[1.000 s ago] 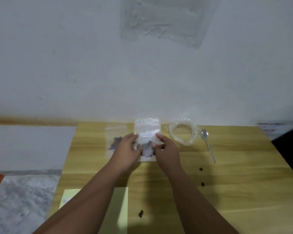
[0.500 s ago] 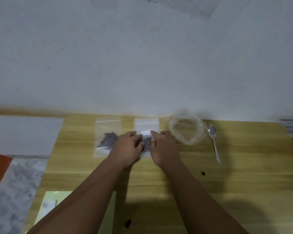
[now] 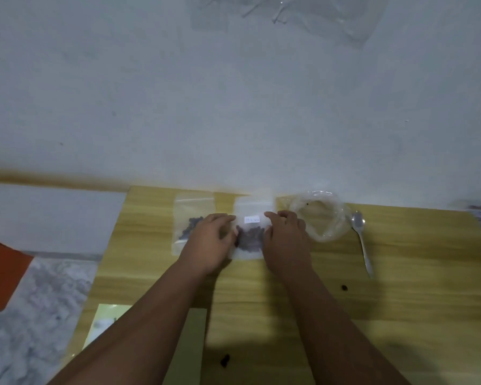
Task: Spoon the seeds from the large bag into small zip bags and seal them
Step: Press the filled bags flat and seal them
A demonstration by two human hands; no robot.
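Observation:
A small zip bag [image 3: 251, 232] with dark seeds and a white label lies flat near the table's far edge. My left hand [image 3: 210, 241] holds its left side and my right hand [image 3: 285, 237] holds its right side, fingers pinching the bag at label height. A second small zip bag [image 3: 190, 218] with seeds lies just to the left, partly under my left hand. The large clear bag [image 3: 321, 218], rolled open and nearly empty, sits to the right. A metal spoon [image 3: 362, 240] lies on the table beside it.
Loose seeds [image 3: 344, 287] lie on the wooden table [image 3: 400, 301], one dark bit [image 3: 225, 360] near the front. A pale yellow sheet [image 3: 190, 345] lies under my left forearm. The wall stands right behind the bags. The table's left edge drops to marbled floor.
My hands have slid apart along the labelled bag, uncovering the label and the seeds between them. The camera view has shifted a little.

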